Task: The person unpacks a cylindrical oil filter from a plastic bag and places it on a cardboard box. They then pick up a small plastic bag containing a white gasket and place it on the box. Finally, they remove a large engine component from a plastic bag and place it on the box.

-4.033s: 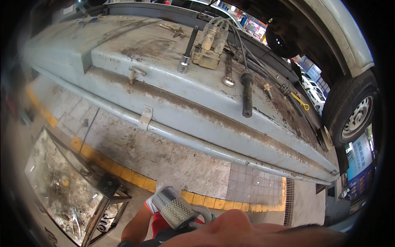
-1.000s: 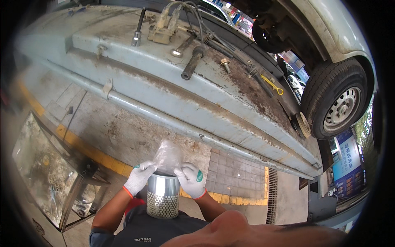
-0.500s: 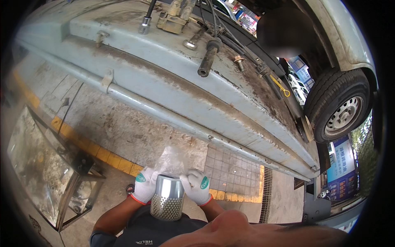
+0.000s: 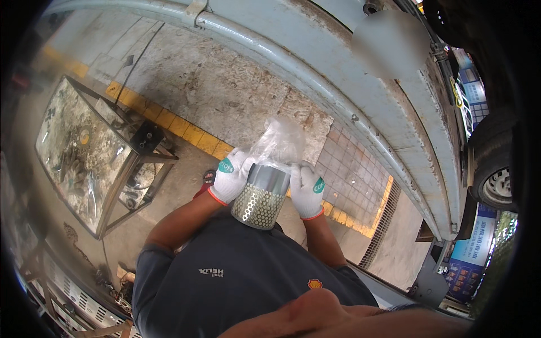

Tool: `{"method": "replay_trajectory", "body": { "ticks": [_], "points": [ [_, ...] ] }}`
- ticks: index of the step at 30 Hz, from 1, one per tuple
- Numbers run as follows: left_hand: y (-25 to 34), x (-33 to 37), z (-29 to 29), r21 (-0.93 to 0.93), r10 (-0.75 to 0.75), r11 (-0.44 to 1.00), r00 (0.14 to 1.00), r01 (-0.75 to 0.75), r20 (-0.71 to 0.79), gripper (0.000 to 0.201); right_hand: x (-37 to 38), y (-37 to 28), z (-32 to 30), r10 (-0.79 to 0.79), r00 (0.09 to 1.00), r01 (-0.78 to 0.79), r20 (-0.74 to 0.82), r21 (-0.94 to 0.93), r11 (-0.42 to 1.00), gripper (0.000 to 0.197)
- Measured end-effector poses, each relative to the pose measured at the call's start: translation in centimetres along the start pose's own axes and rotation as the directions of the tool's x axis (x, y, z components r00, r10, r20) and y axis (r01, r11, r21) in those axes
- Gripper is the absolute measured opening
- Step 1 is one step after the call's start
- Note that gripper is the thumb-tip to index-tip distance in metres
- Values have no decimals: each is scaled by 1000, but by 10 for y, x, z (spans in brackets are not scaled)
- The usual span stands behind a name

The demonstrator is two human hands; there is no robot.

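A shiny metal cylinder (image 4: pixel 259 204), its lower part perforated with round holes like a filter cartridge, rests against the front of my dark shirt. Clear, crumpled plastic bag film (image 4: pixel 282 139) rises from its far end. At that end's left side, my gloved left hand (image 4: pixel 232 176) is closed on the film. My right hand (image 4: pixel 306 190), in a matching white glove with an orange cuff, pinches the film at the right edge. Each hand lies close beside the cylinder. Parts of the fingertips are hidden by the film and the gloves.
To the left stands a stained metal work table (image 4: pixel 81 149) with an open frame. A grey-blue steel beam with a pipe (image 4: pixel 270 59) crosses ahead and runs down the right. Beyond it is a vehicle wheel (image 4: pixel 496 183). A floor grate (image 4: pixel 380 231) and a yellow stripe (image 4: pixel 169 119) mark the ground.
The view has tilted downward, so the tools on the beam have left it, and more of my shirt and the table show. Both hands stay at the cylinder's far end with the film.
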State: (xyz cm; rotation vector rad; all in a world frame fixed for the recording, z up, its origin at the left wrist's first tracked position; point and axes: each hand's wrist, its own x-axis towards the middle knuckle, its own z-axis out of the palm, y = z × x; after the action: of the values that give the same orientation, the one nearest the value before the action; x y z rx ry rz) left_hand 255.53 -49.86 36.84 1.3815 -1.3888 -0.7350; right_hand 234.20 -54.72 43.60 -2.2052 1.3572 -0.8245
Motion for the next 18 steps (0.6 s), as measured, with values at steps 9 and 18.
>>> {"method": "replay_trajectory", "body": {
  "ticks": [9,18],
  "points": [
    [1,3,-6,-239,32,971,998,-20,45,24,-13,34,17,171,980,-144,-100,230,963,20],
    [-9,-1,2,-336,-24,940,992,64,122,15,-23,78,36,335,929,-188,-158,579,794,27]
  ]
}}
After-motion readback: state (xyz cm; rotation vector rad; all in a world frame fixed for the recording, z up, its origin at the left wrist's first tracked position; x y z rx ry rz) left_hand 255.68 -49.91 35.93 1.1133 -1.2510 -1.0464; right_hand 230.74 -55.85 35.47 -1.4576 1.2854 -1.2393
